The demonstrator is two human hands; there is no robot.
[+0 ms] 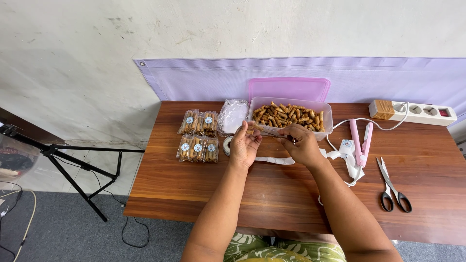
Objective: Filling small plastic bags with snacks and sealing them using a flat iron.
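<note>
Clear plastic bag [272, 132]: thin, glossy, nearly see-through; held just above the table in front of the snack tub, stretched between both hands. Contents cannot be told.

Left hand [244, 144]: palm up, fingers curled, thumb and fingertips pinched on the bag's left end.

Right hand [302, 143]: knuckles up, fingers closed on the bag's right end.

Snack tub [326, 112]: rectangular, translucent plastic, just beyond the hands, filled with short golden-brown rolled sticks [286, 116], crisp-looking and ridged.

Pink lid [289, 89]: translucent, rounded corners, leaning behind the tub against the lilac sheet [349, 77] on the wall.

Packed bags [198, 136]: four small clear packets of the same sticks, each with a round white sticker, set two by two left of the hands.

Empty bags [232, 115]: crinkled clear bundle, between the packets and the tub.

Tape roll [226, 145]: small, round, touching the left hand's far side.

Sticker strip [274, 160]: white backing paper, flat under the hands, trailing right.

Pink sealer [361, 140]: long two-armed clamp, white cord looping to the power strip [412, 111], white with a wood-grain end, far right.

Scissors [392, 187]: steel blades, black handles, near right, slightly open.

Table [204, 194]: reddish-brown wood, visible grain.

Tripod [73, 165]: black, on the floor at left.
</note>
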